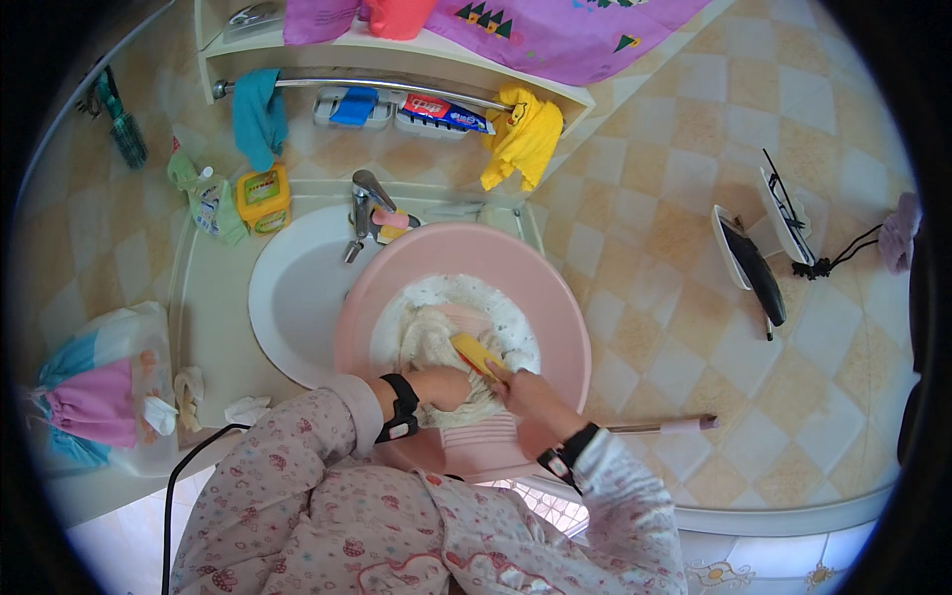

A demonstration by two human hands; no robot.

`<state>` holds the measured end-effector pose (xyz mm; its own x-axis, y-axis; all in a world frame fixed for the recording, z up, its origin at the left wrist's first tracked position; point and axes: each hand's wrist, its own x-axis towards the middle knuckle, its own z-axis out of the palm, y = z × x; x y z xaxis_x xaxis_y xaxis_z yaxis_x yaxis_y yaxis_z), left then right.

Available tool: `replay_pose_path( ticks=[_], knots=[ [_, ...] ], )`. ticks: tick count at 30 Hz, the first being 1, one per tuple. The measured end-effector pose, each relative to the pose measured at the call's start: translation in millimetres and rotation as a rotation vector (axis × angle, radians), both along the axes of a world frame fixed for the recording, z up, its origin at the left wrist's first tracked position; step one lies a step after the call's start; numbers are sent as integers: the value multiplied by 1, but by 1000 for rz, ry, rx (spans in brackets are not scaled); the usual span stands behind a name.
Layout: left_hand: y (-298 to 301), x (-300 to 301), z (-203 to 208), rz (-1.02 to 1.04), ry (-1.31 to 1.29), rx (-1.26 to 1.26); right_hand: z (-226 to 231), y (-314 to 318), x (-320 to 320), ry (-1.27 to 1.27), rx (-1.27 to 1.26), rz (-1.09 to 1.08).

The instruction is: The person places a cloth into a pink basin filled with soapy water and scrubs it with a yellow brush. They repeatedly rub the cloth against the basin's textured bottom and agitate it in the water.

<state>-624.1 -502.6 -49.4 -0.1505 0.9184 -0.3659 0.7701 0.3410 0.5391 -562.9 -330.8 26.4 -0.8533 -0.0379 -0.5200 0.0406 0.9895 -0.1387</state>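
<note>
Yellow block point(476, 354), one: brush or soap bar, I cannot tell which. It lies over the wet cloth inside the basin, right of the cloth's middle. Long axis slants: far end points up and left, away from me; near end comes down and right into my grip.

My right hand point(529, 394): thumb and fingers closed round the block's near end. My left hand point(442, 387): laid on the cream cloth point(428, 337), just left of the block; fingertips run into the folds, so I cannot tell whether they pinch or only press.

Cloth: one piece that I can make out, bunched, white suds point(446, 290) about it. Ridged pink board point(480, 441), one, at the basin's near side. Pink basin point(563, 307), one, its left side overlapping the white sink point(297, 288). Black wrist straps, two, one per arm: left strap point(399, 407), right strap point(567, 456).

Farther out: one metal tap point(361, 203) behind the sink; one yellow tub point(263, 200) and one pale green pouch point(210, 206) left of it. Rail point(397, 87) above: two hanging cloths, teal point(260, 119) at its left, yellow point(523, 139) at its right. One green hairbrush point(125, 129) on the left wall.
</note>
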Motion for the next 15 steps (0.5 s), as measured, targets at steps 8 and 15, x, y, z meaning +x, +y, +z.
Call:
replay_pose_path(
  ticks=[8, 15],
  knots=[
    [-5, 2, -7, -1, -9, 96, -11, -16, -71, 109, 109, -64],
    [-2, 1, -20, 12, -49, 171, -24, -12, -23, 78, -37, 137]
  ],
)
